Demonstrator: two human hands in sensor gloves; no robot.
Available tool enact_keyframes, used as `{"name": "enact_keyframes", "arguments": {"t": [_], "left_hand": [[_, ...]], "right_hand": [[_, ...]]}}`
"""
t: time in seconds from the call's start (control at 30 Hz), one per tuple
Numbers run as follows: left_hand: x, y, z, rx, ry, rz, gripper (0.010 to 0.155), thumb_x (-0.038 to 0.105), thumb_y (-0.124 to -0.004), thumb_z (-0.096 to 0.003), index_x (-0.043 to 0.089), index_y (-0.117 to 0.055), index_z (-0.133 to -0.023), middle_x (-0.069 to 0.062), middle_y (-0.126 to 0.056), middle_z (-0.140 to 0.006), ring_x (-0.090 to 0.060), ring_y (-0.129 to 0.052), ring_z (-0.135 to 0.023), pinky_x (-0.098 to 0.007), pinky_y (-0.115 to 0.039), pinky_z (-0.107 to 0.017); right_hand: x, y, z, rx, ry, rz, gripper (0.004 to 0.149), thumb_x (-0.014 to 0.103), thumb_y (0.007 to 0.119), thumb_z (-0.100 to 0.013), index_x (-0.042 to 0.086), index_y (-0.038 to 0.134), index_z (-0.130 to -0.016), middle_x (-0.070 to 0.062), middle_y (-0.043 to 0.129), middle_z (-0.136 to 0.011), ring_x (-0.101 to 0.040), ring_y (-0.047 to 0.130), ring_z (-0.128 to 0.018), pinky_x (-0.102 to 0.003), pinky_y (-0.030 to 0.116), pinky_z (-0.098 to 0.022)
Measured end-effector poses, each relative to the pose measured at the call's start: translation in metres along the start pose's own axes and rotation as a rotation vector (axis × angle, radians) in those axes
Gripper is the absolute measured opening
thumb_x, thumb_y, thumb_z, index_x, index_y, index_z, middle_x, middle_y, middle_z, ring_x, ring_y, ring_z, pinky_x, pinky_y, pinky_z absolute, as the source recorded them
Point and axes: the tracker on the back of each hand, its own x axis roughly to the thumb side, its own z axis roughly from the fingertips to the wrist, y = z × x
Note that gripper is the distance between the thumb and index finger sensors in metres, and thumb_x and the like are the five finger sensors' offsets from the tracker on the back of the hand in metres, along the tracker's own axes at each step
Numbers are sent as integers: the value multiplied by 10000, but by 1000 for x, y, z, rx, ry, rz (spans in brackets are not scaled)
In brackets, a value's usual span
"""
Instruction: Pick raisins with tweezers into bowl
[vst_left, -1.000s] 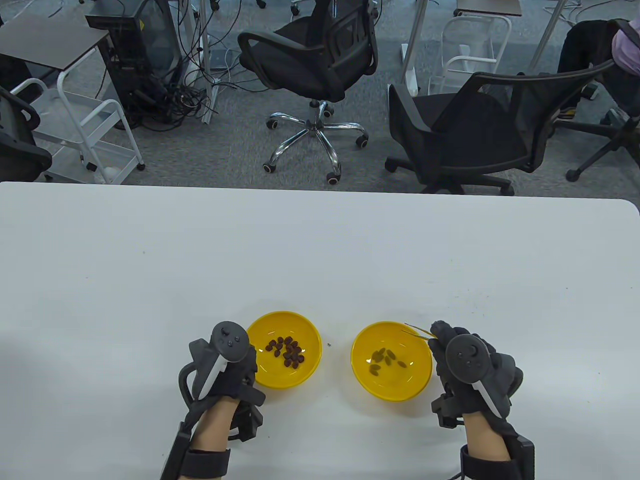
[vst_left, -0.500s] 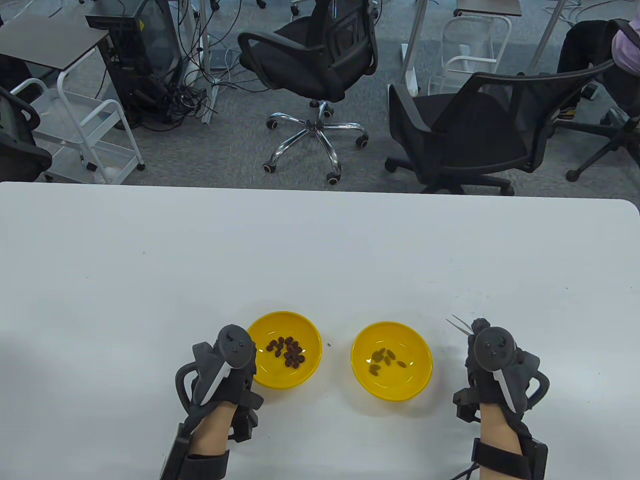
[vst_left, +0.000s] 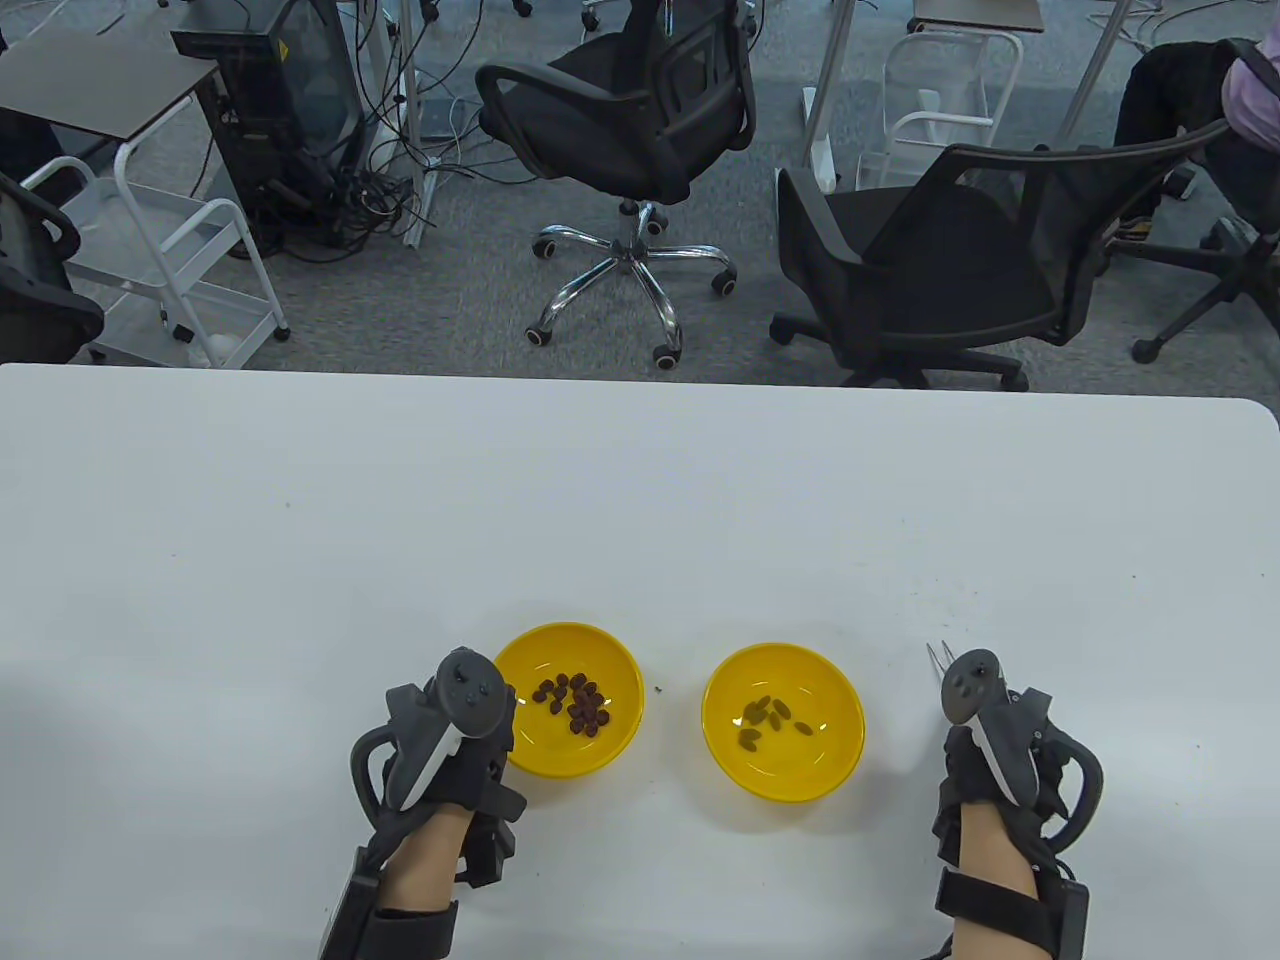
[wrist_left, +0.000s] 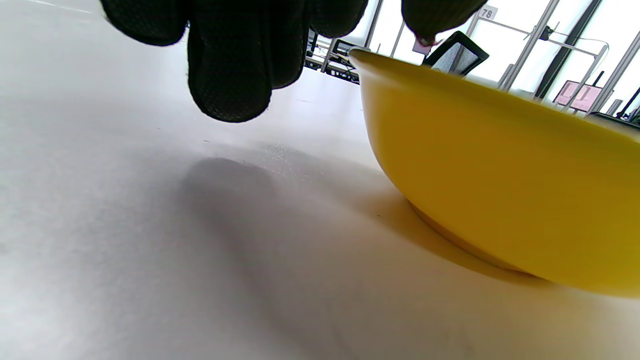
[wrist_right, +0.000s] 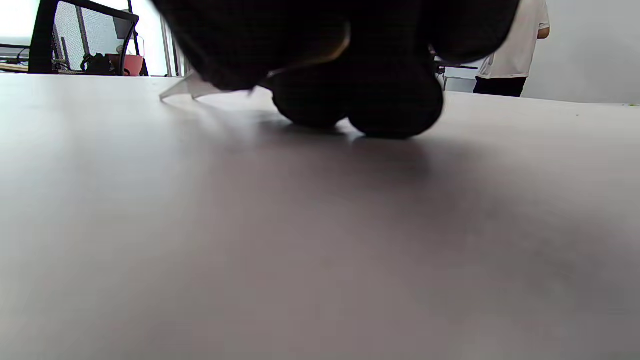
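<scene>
Two yellow bowls stand near the table's front edge. The left bowl (vst_left: 520, 740) holds several dark raisins (vst_left: 577, 702). The right bowl (vst_left: 783, 775) holds a few greenish raisins (vst_left: 765, 718). My right hand (vst_left: 985, 765) rests on the table right of the right bowl and holds the tweezers (vst_left: 938, 657). Their tips are apart, empty and point away from me. In the right wrist view the tweezers' tips (wrist_right: 186, 90) lie low on the table and my fingers (wrist_right: 390, 110) touch it. My left hand (vst_left: 450, 740) sits beside the left bowl. Its fingers (wrist_left: 230, 65) hang clear of the bowl wall (wrist_left: 500, 175).
A tiny dark crumb (vst_left: 658, 688) lies between the bowls. The white table (vst_left: 640, 500) stretches far ahead. Two black office chairs (vst_left: 930, 270) stand on the floor beyond its far edge.
My right hand has moved right, away from above the right bowl's rim, and come down onto the table with the tweezers. The left hand has barely moved.
</scene>
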Motion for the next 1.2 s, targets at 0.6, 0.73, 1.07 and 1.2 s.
{"name": "enact_keyframes", "arguments": {"t": [0.6, 0.73, 1.07, 1.2], "left_hand": [[4, 1, 1, 19, -29, -13, 641, 435, -545, -573, 62, -433, -1082, -281, -671, -1042, -432, -827, -897, -683, -551, -675], [11, 3, 7, 64, -96, -60, 685, 479, -529, -571, 85, -362, -1106, -293, -558, -1111, -491, -700, -993, -742, -456, -689], [42, -7, 28, 87, -304, -252, 850, 630, -448, -551, 113, -93, -1124, -343, -199, -1195, -605, -269, -1104, -816, -239, -673], [50, -13, 34, 5, -357, -285, 883, 658, -421, -548, 117, -9, -1110, -368, -99, -1172, -639, -144, -1079, -830, -179, -653]], "right_hand": [[-2, -12, 5, -67, -7, -113, 567, 365, 704, -469, 141, 736, -988, -144, 850, -832, -341, 928, -658, -583, 625, -611], [3, -28, 16, -151, -88, -214, 669, 451, 678, -457, 136, 647, -1046, -196, 758, -944, -427, 841, -807, -644, 554, -650], [39, -47, 54, -140, -494, -203, 908, 648, 635, -388, 231, 329, -1133, -197, 370, -1171, -582, 335, -1096, -797, 213, -672], [54, -48, 69, -155, -614, -144, 935, 668, 635, -375, 243, 286, -1132, -186, 316, -1183, -582, 266, -1107, -800, 179, -669]]}}
